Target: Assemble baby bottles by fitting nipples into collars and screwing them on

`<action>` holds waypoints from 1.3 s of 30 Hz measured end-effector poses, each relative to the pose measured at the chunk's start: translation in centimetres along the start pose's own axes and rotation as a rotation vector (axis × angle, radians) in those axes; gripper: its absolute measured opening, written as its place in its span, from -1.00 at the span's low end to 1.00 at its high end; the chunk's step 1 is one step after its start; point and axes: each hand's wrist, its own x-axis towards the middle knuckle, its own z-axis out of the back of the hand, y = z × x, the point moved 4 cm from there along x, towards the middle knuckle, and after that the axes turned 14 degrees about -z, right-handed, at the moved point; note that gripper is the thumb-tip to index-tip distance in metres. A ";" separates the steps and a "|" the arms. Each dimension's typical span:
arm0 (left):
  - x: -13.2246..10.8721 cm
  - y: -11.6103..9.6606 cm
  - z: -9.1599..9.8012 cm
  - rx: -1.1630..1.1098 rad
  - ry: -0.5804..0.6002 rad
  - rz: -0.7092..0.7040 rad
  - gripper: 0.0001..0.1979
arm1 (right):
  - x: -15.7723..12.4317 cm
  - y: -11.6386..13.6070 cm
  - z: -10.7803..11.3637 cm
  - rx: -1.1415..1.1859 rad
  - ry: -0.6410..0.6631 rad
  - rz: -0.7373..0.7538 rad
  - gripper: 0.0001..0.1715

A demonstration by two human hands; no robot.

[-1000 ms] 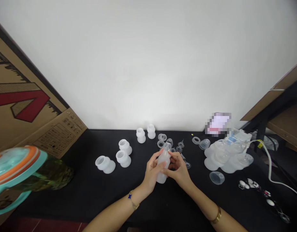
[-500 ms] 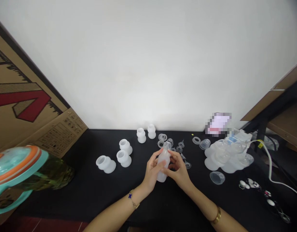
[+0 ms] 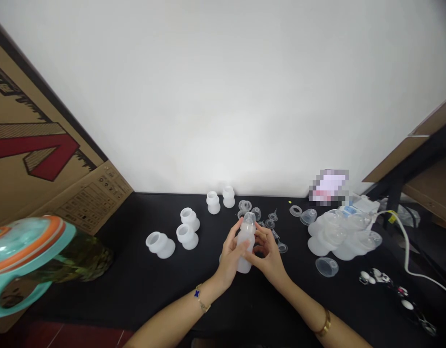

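Observation:
A frosted white baby bottle with a clear teat and collar on top stands nearly upright between my hands. My left hand wraps its left side, thumb across the front and fingers up by the neck. From the right, my right hand has its thumb on the body and its curled fingers near the collar. Behind the bottle lie clear teats and rings, partly hidden by my hands. Several open bottle bodies, such as one white bottle, are to the left.
Bottles with clear tops crowd together at the right. Clear domed caps lie near them, with a white cable and a beaded strap farther right. A big turquoise-lidded jug and a cardboard box flank the left.
The view has shifted slightly. My fingers have moved a little around the bottle's neck, and its collar and teat show more clearly. Both hands remain on the bottle.

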 end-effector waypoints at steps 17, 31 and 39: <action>-0.2 0.3 0.4 0.003 -0.034 -0.013 -0.30 | 0.1 0.0 0.1 0.040 -0.012 -0.007 -0.31; -0.4 0.3 0.3 0.018 -0.043 -0.003 -0.35 | -0.1 -0.3 0.1 0.063 -0.021 0.013 -0.34; -0.3 0.5 0.4 0.034 -0.035 -0.001 -0.36 | -0.1 -0.4 0.1 0.075 -0.009 0.021 -0.33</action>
